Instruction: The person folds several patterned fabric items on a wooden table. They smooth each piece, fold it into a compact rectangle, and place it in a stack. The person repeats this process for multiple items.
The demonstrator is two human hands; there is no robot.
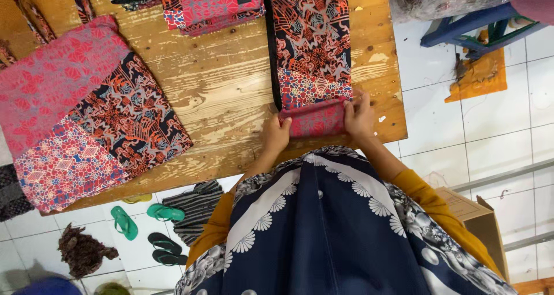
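Note:
A long folded patterned garment [311, 47] in dark blue, red and orange lies lengthwise on the wooden table [219, 87]. Its near end is turned up into a pink-red fold [317, 121]. My left hand [276, 134] grips the left edge of that fold. My right hand [359, 115] pinches its right edge, fingers on top of the cloth. Both hands rest near the table's front edge.
A larger patterned garment [86, 110] lies spread at the table's left. A folded stack of red cloth [210, 5] sits at the back. Green and black sandals [151, 226] lie on the tiled floor, a cardboard box [482, 226] stands at the right, and a blue stool frame [479, 27] farther off.

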